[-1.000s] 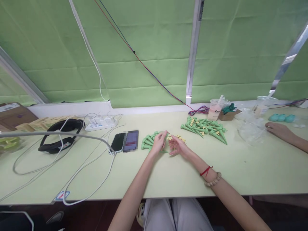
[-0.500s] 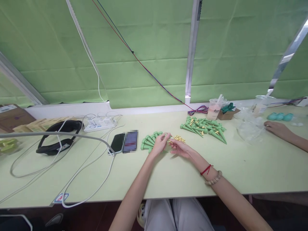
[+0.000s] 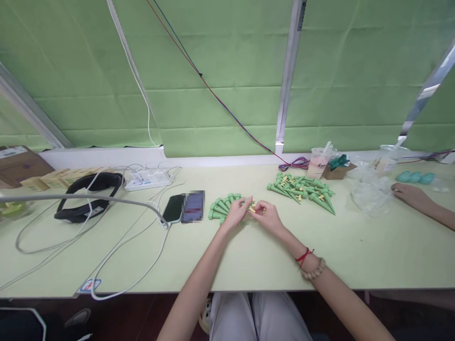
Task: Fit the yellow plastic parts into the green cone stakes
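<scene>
My left hand [image 3: 237, 213] is closed, its fingertips almost meeting the right ones; what it grips is hidden by the fingers. My right hand [image 3: 268, 217] pinches a small yellow plastic piece [image 3: 251, 209] between thumb and fingers. Beside and partly under my left hand, several green plastic spikes [image 3: 221, 206] lie fanned out with their round heads to the left. Loose yellow pieces lie behind my right hand, mostly covered by it. Farther right is a larger heap of green spikes [image 3: 302, 185], some fitted with yellow pieces.
Two phones [image 3: 174, 209] lie left of the spikes, near a black headset [image 3: 88, 196], white cables and a power strip [image 3: 149, 180]. At the back right stand a drink cup [image 3: 317, 163], a small cardboard box [image 3: 337, 171] and clear plastic bags [image 3: 369, 192]. Another person's hand [image 3: 408, 193] rests at far right.
My right hand has turned and its fingers have curled more, now covering most of the loose yellow pieces. My left hand has barely moved. The view has shifted slightly.
</scene>
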### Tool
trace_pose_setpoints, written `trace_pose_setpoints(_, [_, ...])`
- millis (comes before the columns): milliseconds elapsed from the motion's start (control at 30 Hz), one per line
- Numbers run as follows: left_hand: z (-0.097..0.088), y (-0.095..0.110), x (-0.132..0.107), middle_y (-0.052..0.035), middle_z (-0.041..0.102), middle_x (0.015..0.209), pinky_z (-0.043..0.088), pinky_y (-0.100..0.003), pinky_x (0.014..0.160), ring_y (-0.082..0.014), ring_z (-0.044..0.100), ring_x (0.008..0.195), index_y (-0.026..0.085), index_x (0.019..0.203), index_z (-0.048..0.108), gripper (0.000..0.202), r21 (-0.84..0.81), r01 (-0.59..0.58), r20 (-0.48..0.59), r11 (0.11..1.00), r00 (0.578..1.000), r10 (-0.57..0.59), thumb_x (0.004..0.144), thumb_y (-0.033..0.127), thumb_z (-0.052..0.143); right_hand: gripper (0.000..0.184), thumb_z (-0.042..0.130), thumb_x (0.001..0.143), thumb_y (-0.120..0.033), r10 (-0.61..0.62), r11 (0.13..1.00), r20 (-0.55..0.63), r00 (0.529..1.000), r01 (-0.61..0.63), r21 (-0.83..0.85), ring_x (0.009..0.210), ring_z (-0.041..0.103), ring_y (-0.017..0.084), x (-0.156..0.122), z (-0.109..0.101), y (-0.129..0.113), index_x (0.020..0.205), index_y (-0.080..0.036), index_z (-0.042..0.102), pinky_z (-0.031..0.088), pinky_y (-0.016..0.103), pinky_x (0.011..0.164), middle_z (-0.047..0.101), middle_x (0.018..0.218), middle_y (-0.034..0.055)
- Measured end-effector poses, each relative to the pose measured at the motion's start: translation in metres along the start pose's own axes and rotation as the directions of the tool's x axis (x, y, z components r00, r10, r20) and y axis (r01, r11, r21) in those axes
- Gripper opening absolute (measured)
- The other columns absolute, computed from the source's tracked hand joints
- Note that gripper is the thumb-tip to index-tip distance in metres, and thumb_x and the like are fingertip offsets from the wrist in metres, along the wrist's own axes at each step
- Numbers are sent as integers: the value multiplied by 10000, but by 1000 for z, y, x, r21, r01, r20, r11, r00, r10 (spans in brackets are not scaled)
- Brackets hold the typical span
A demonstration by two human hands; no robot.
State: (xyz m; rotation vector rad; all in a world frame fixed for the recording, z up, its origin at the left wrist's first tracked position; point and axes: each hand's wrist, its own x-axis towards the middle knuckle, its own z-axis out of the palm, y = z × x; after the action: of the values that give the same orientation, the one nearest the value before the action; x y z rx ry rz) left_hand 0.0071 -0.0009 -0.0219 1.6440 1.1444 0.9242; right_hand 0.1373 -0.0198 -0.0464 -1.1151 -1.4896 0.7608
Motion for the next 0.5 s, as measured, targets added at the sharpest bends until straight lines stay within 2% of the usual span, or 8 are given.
trace_pose_setpoints(67, [-2,-1,1,69,307,338,196,-193,296,-67,256,263,150,772,555,479,-27,18,21,999,1000,-18,782,608,414,293,644,632,-412,144,985,88,986,-151,85,487,448,95,1,-2,-3,605,-160,496,420,215,407,485,561,-12])
trace_pose_setpoints(100, [-3,-1,1,69,312,336,199,-193,289,-67,250,259,146,809,567,498,-41,21,32,999,999,-20,782,616,406,333,628,648,-466,228,960,138,964,-246,132,480,452,96,1,-4,-5,629,-158,504,426,215,382,485,565,-10])
trace_pose_setpoints(167, [-5,-2,2,67,317,333,204,-188,281,-66,245,257,141,846,583,523,-61,14,48,998,999,-11,788,622,387,384,587,684,-533,364,891,228,903,-409,198,490,468,101,3,-7,-9,692,-152,539,454,223,368,498,589,1])
trace_pose_setpoints(233, [-5,-2,2,66,314,330,207,-184,277,-64,247,258,140,851,592,531,-71,5,59,997,998,-1,790,624,381,403,569,708,-546,440,824,299,847,-513,241,518,492,107,4,-10,-12,763,-147,580,486,237,384,526,632,18])
trace_pose_setpoints(500, [-5,-3,3,72,308,349,199,-185,266,-63,263,257,132,880,598,523,-104,-1,67,995,998,8,787,611,409,212,624,752,-352,432,642,536,725,-665,382,595,564,103,1,-19,-12,811,-149,613,539,237,515,603,729,33])
